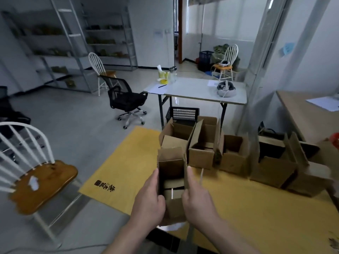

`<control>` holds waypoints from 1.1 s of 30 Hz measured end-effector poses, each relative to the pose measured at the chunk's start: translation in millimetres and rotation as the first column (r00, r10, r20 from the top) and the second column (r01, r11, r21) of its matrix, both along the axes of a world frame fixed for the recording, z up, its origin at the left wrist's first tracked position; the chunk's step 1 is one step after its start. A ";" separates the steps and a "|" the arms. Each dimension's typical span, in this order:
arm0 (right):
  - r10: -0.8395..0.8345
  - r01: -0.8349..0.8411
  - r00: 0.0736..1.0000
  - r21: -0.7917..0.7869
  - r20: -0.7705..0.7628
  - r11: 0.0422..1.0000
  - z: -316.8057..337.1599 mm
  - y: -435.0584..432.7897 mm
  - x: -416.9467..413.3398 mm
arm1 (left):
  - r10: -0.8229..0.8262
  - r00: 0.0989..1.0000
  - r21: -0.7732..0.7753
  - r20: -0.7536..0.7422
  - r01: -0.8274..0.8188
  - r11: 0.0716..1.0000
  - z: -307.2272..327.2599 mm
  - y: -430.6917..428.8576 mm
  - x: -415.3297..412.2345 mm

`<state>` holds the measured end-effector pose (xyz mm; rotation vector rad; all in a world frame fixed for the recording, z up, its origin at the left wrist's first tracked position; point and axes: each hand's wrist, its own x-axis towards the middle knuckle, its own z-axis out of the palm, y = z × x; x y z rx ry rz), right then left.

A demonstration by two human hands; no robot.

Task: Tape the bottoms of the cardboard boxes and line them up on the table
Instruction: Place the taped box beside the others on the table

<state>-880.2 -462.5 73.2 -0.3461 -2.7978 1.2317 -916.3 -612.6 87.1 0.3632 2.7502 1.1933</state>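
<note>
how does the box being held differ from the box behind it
The held box is gripped by the left hand and right hand; the box behind it stands untouched on the yellow table. The held box looks narrower than the box behind it. Both are brown cardboard, flaps open.

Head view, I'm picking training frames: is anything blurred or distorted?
Head view: the held box, left hand and right hand are fairly sharp; the rightmost box smears with blur; the wide lens bends the shelving; soft window daylight, no harsh glare.

Brown cardboard boxes [201,143] — yellow table cover [256,208], dark printed characters [105,186].
</note>
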 end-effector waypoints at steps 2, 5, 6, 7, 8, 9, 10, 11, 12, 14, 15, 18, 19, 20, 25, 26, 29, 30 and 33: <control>0.025 -0.025 1.000 -0.006 0.014 1.000 -6.3 -15.1 -31.4 | 0.010 1.000 0.005 0.006 -0.010 1.000 -8.8 -16.1 -31.1; 0.040 -0.040 0.998 -0.003 0.039 0.999 -19.0 -40.3 -89.2 | 0.014 1.000 0.003 0.015 -0.014 1.000 -25.4 -42.5 -89.2; 0.040 -0.040 0.998 0.010 0.041 0.999 -22.9 -49.1 -111.7 | 0.013 1.000 0.001 0.019 -0.013 1.000 -31.7 -51.2 -112.3; 0.033 -0.034 0.998 0.023 0.044 0.999 -26.7 -57.8 -133.8 | 0.011 1.000 0.001 0.023 -0.011 1.000 -37.6 -59.7 -136.3; 0.019 -0.021 0.999 0.040 0.047 0.999 -31.0 -66.6 -156.3 | 0.003 0.999 -0.001 0.032 -0.003 1.000 -42.7 -67.8 -160.8; 0.006 -0.010 0.998 0.054 0.066 0.998 -35.6 -76.2 -183.4 | -0.010 0.999 -0.009 0.039 0.011 1.000 -49.4 -76.7 -190.1; 0.007 -0.013 0.997 0.072 0.081 0.997 -36.4 -80.3 -201.3 | -0.019 0.999 -0.016 0.043 0.020 1.000 -51.7 -80.6 -209.8; 0.007 -0.015 0.995 0.086 0.095 0.996 -37.5 -84.7 -221.9 | -0.026 0.998 -0.016 0.050 0.027 1.000 -54.5 -85.4 -231.7; -0.006 -0.004 0.995 0.097 0.104 0.995 -40.6 -88.9 -243.4 | -0.040 0.997 -0.019 0.066 0.041 0.999 -57.6 -90.0 -254.2; -0.061 0.045 0.992 0.147 0.107 0.988 -41.2 -94.4 -280.5 | -0.089 0.993 -0.031 0.082 0.091 0.995 -63.4 -93.5 -297.7; -0.081 0.062 0.991 0.174 0.108 0.983 -41.0 -95.3 -298.6 | -0.112 0.990 -0.036 0.086 0.115 0.993 -66.1 -92.6 -319.6; -0.149 0.127 0.983 0.191 0.106 0.973 -42.2 -90.1 -348.1 | -0.164 0.981 -0.030 0.104 0.168 0.985 -71.2 -79.7 -375.2; -0.170 0.147 0.979 0.196 0.110 0.970 -42.4 -87.0 -361.7 | -0.175 0.979 -0.028 0.108 0.179 0.984 -73.0 -73.9 -390.2; -0.192 0.167 0.974 0.198 0.117 0.966 -43.5 -83.9 -373.9 | -0.187 0.976 -0.027 0.112 0.191 0.981 -74.9 -67.3 -403.8; -0.307 0.254 0.931 0.254 0.199 0.933 -56.4 -64.9 -413.4 | -0.276 0.952 -0.042 0.135 0.284 0.958 -93.0 -34.6 -449.0; -0.329 0.267 0.920 0.276 0.214 0.924 -59.9 -62.3 -417.4 | -0.293 0.945 -0.047 0.145 0.302 0.952 -97.4 -29.6 -453.7; -0.371 0.256 0.879 0.360 0.301 0.897 -67.7 -59.4 -425.8 | -0.337 0.926 -0.064 0.170 0.352 0.934 -107.9 -17.2 -462.5; -0.374 0.243 0.866 0.376 0.332 0.895 -70.2 -59.4 -428.9 | -0.345 0.922 -0.066 0.173 0.361 0.930 -110.7 -13.8 -464.9; -0.394 0.239 0.838 0.396 0.377 0.887 -72.0 -58.9 -437.7 | -0.346 0.920 -0.063 0.187 0.362 0.930 -114.2 -5.7 -472.0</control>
